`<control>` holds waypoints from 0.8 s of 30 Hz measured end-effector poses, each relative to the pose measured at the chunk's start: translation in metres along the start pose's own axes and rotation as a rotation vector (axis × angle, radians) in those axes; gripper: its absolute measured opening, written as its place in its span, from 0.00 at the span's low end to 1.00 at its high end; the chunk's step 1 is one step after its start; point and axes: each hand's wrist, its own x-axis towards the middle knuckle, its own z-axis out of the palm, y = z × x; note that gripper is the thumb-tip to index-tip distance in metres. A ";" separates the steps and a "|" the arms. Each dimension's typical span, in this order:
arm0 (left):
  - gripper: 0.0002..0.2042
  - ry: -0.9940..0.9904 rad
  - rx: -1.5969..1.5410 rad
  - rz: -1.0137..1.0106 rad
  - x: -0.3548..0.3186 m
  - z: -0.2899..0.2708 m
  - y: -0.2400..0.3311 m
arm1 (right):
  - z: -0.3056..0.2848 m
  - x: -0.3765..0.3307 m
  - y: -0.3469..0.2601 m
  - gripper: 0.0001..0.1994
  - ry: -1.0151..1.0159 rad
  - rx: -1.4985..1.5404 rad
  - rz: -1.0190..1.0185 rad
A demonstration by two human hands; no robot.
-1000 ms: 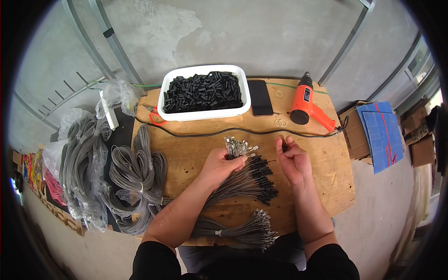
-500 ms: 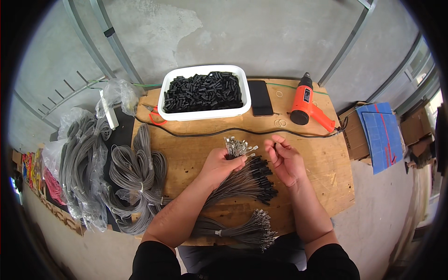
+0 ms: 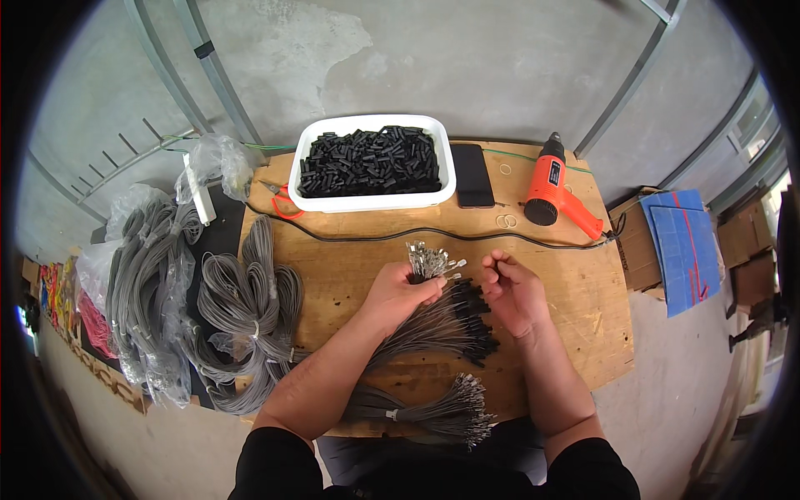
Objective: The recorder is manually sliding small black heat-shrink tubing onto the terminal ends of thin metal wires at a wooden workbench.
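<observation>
My left hand (image 3: pixel 402 292) is closed around a bundle of thin grey cables, whose bare silvery metal terminals (image 3: pixel 432 260) stick up above the thumb. Just to the right, my right hand (image 3: pixel 517 293) is raised with its fingers curled and thumb pressed in. A small dark bit shows at the fingertips, too small to name. Below and between the hands, grey cables tipped with black sleeves (image 3: pixel 477 325) fan out over the table. Nearer to me lies another tied cable bundle (image 3: pixel 417 414) with bare metal ends.
A white tub (image 3: pixel 371 205) of short black sleeves stands at the back, beside a black phone (image 3: pixel 474 177). To the right is an orange heat gun (image 3: pixel 547 185); its black cord (image 3: pixel 375 239) crosses the wooden table (image 3: pixel 583 325). Orange-handled pliers (image 3: pixel 285 204) and coiled grey cables (image 3: pixel 250 308) lie left.
The view has shifted slightly. My right hand's fingers have curled in a little more, while my left hand keeps its hold on the cables.
</observation>
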 end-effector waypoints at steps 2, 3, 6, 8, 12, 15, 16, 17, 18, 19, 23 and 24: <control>0.04 0.009 -0.002 0.004 -0.001 0.002 0.003 | 0.001 -0.001 -0.002 0.07 0.022 0.007 -0.014; 0.04 0.008 -0.002 0.004 -0.001 0.002 0.003 | 0.005 -0.003 -0.002 0.07 0.001 -0.030 -0.029; 0.04 0.011 0.000 -0.001 -0.002 0.002 0.003 | 0.008 -0.006 -0.001 0.07 -0.084 -0.117 -0.037; 0.04 0.026 0.011 0.002 -0.002 0.002 0.003 | 0.008 -0.008 0.001 0.06 -0.147 -0.166 -0.030; 0.04 0.025 0.024 -0.003 -0.001 0.002 0.002 | 0.002 -0.007 0.005 0.06 -0.155 -0.178 -0.009; 0.05 0.012 0.020 0.002 0.000 0.001 0.001 | -0.004 -0.005 0.003 0.07 -0.138 -0.160 -0.029; 0.05 0.008 0.018 0.006 -0.001 0.001 0.001 | -0.005 -0.005 0.003 0.07 -0.127 -0.137 -0.029; 0.05 0.004 0.017 0.011 -0.001 0.000 0.000 | -0.005 -0.005 0.003 0.07 -0.127 -0.137 -0.029; 0.05 0.004 0.016 0.011 -0.001 0.001 0.001 | -0.006 -0.006 0.004 0.08 -0.121 -0.213 -0.046; 0.05 0.006 0.014 0.006 0.000 0.001 0.002 | -0.006 -0.007 0.005 0.09 -0.114 -0.289 -0.064; 0.05 0.026 -0.002 0.003 -0.002 0.001 0.003 | 0.016 -0.016 0.006 0.11 -0.053 -0.438 -0.035; 0.05 0.027 -0.003 0.004 -0.002 0.001 0.003 | 0.015 -0.016 0.008 0.11 -0.079 -0.508 -0.079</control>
